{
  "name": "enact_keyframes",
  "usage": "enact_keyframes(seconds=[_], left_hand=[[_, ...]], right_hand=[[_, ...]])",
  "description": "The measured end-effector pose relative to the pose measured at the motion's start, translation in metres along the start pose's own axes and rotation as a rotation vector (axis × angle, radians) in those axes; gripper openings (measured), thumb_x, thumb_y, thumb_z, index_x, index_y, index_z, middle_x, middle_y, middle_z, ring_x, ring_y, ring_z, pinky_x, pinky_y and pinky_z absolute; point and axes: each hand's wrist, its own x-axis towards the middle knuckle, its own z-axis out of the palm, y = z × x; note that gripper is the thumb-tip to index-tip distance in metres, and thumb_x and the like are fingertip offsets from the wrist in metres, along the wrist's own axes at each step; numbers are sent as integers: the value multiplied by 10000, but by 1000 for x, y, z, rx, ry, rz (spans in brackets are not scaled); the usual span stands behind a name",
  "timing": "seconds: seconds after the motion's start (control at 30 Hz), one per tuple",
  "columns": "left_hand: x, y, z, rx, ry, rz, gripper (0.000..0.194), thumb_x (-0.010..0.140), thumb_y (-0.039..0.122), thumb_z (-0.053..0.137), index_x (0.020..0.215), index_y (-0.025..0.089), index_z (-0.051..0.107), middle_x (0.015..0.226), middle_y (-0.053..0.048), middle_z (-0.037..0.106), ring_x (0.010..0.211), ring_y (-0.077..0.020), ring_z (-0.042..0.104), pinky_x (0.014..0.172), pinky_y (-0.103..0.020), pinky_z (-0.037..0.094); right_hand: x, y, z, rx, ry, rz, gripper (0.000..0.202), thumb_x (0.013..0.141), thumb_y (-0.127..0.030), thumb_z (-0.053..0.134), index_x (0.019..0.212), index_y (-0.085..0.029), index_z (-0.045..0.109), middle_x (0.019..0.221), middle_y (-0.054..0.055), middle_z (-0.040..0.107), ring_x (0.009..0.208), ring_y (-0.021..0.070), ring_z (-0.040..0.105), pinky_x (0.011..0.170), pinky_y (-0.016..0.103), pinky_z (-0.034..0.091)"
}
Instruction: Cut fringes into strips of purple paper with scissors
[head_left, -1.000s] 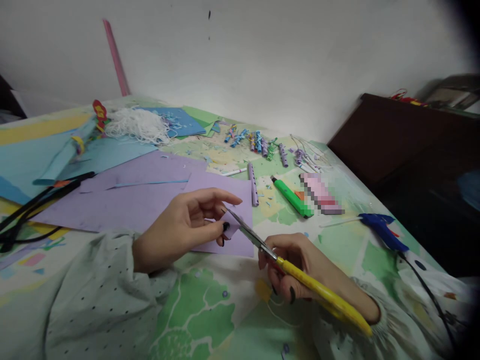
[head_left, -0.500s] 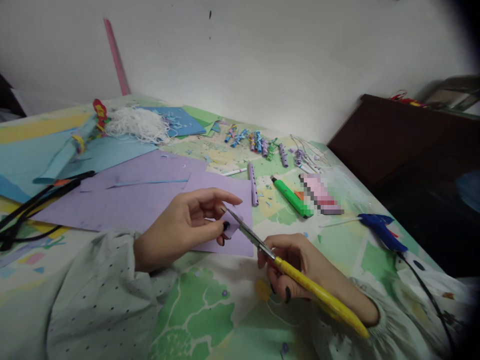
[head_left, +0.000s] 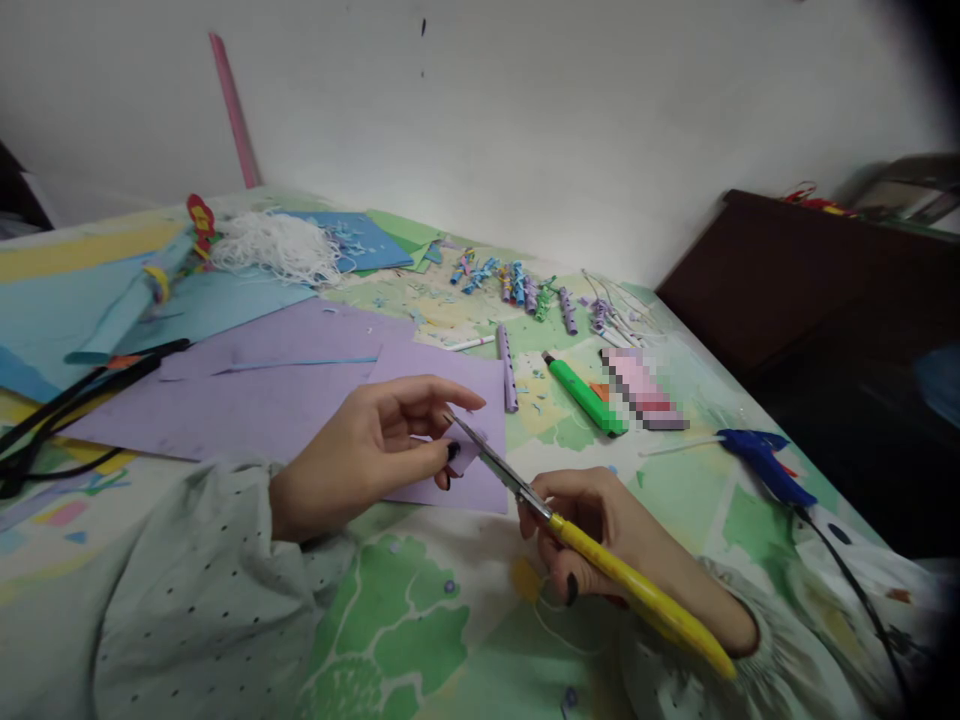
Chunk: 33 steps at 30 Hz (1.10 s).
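My left hand (head_left: pixel 375 450) pinches a small piece of purple paper (head_left: pixel 466 450) between thumb and fingers, above a larger purple sheet (head_left: pixel 300 390). My right hand (head_left: pixel 600 530) is closed on yellow-handled scissors (head_left: pixel 600 560), whose silver blades point up and left. The blades lie across the small purple piece, close to my left fingertips, and look nearly closed. Just beyond the hands, a thin purple paper roll with dark spots (head_left: pixel 507 368) lies at the right edge of the purple paper.
A green cutter (head_left: pixel 585 395), a blurred pink item (head_left: pixel 643 388) and a blue glue gun (head_left: pixel 765 468) with its cable lie right. Small tied rolls (head_left: pixel 517 284) lie behind. White string (head_left: pixel 277 248), blue paper (head_left: pixel 240 300) and black straps (head_left: pixel 67 420) are left.
The fingers of my right hand have shifted slightly around the scissor handles, the thumb moving a little left. The left hand and the small purple piece look almost unchanged.
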Motion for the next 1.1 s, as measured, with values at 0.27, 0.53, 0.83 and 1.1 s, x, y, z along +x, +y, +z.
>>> enact_keyframes(seconds=[0.27,0.53,0.83,1.1], left_hand=[[-1,1,0,2,9,-13,345,689,35,584,1014,123,664,813,-29,670,631,-102,629,564,-193,549],[-1,2,1,9,16,-22,338,689,41,592,1006,129,671,848,-44,675,639,-110,627,554,-200,546],[0,0,0,-22,6,-25,346,695,31,587,1022,117,661,875,-48,678,638,-98,629,571,-190,552],[-1,0,0,-23,3,-29,331,692,33,593,1000,131,669,840,-37,687,624,-98,628,559,-187,547]], right_hand=[[0,-3,2,-17,34,34,538,522,-550,861,708,-151,553,544,-31,531,477,84,420,445,194,325],[-2,-2,2,1,38,54,578,509,-616,838,711,-159,547,521,-35,523,466,82,389,432,196,290],[-1,-2,2,-50,48,79,589,487,-608,851,696,-159,533,509,-25,537,454,88,423,434,205,295],[0,3,1,-34,48,49,550,505,-567,864,673,-159,535,492,-50,500,450,78,412,422,192,280]])
